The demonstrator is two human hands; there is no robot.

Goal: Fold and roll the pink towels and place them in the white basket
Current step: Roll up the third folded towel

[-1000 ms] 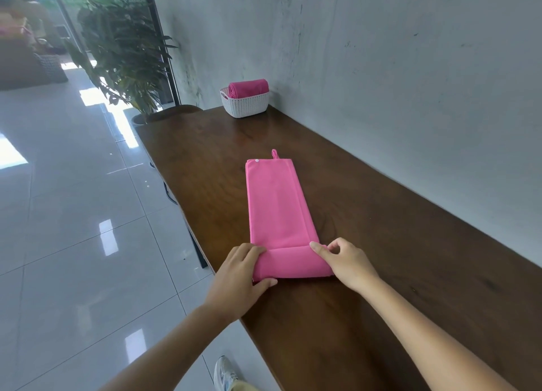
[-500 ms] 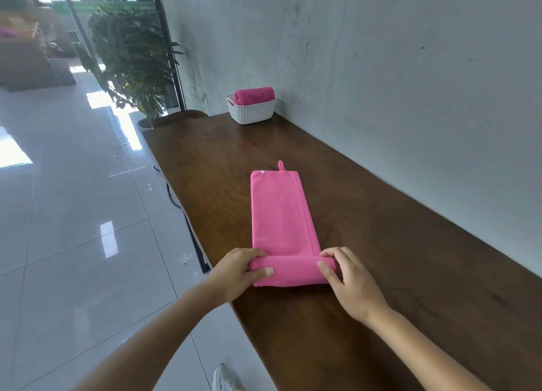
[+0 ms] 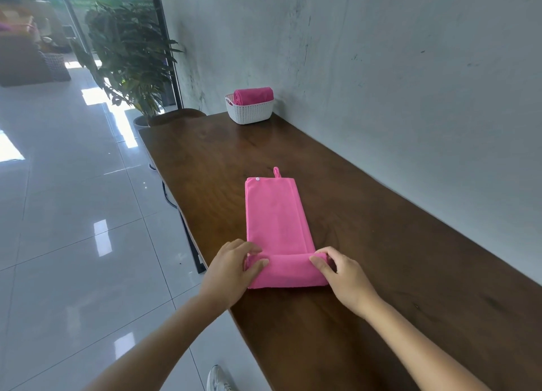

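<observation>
Towel [image 3: 275, 214] lies as a folded strip mid-surface [image 3: 381, 244], long axis toward 12 o'clock. The roll [image 3: 287, 272] is started at its 6 o'clock end. Your left hand [image 3: 231, 269] grips the roll's 9 o'clock end and your right hand [image 3: 343, 276] the 3 o'clock end, fingers curled over the top, thumbs on the near face. Roll toward 12, ends level and tight, or it'll likely cone. Tuck the loop [image 3: 277, 172] at the far edge. Basket [image 3: 249, 112] at 12 o'clock already holds one rolled towel [image 3: 253, 94].
</observation>
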